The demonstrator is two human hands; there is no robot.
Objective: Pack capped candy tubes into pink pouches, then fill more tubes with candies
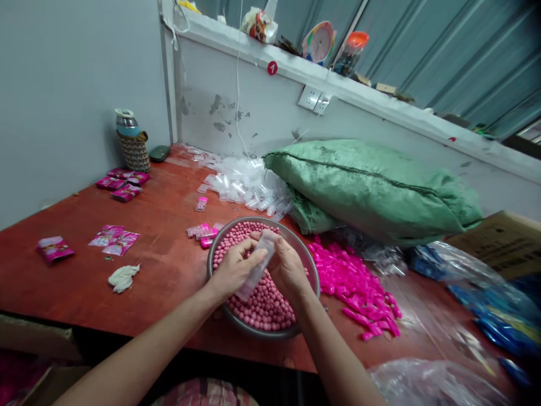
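Over a metal bowl (313,270) of pink beads (270,307), both hands hold a clear plastic container (256,273), which lies tilted between them. My left hand (239,260) has its thumb and fingers closed round the container's left side. My right hand (288,265) is curled against its upper right end, with some fingertips hidden behind it. Small filled containers with pink caps (208,234) lie just left of the bowl. To its right spreads a pile of bright pink caps (353,279).
Clear empty containers (249,183) are heaped behind the bowl. A green sack (372,186) lies at the back right. Pink packets (54,249) and a crumpled white cloth (123,277) rest on the red table (164,293). A cardboard box (501,242) stands far right.
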